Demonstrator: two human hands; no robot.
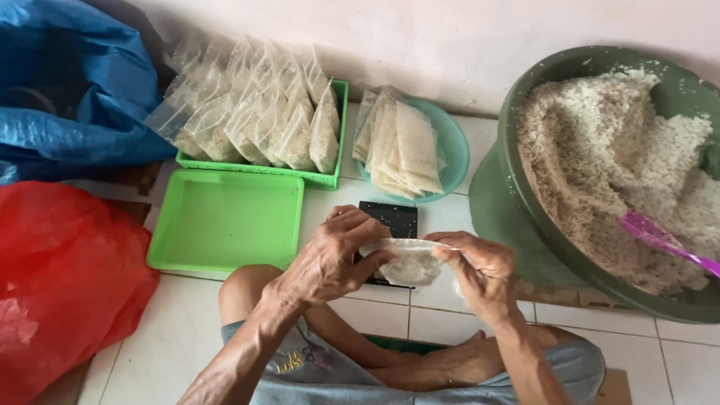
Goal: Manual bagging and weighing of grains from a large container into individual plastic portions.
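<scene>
Head view: a seated, cross-legged person is being seen from above, both hands raised over a white tiled floor (pixel 187 337).
Left hand (pixel 330 259): is being held with the wrist bent inward and the fingers curled closed, pinching the left end of a small clear bag (pixel 411 262).
Right hand (pixel 480 270): is being held opposite, thumb and fingers closed on the right end of the same bag's mouth.
Small clear bag: is being held between the two hands, partly filled with pale grain, hanging just above a black flat scale (pixel 390 219) that is lying on the floor.
Empty green tray (pixel 225 221): is lying flat, rectangular, just left of the hands.
Filled green tray (pixel 330 180): is sitting behind the empty one, packed with upright clear bags (pixel 255 112) of pale grain, leaning in rows.
Teal bowl (pixel 454 142): is sitting right of the filled tray, holding a stack of flat filled packets (pixel 405 146) set on edge.
Large green basin (pixel 540 247): is standing at the right, heaped with white grain (pixel 600 150); a pink scoop handle (pixel 664 240) is resting in it.
Blue plastic sack (pixel 82 90): is lying at the upper left.
Red plastic sack (pixel 60 277): is lying at the lower left, beside the empty tray.
</scene>
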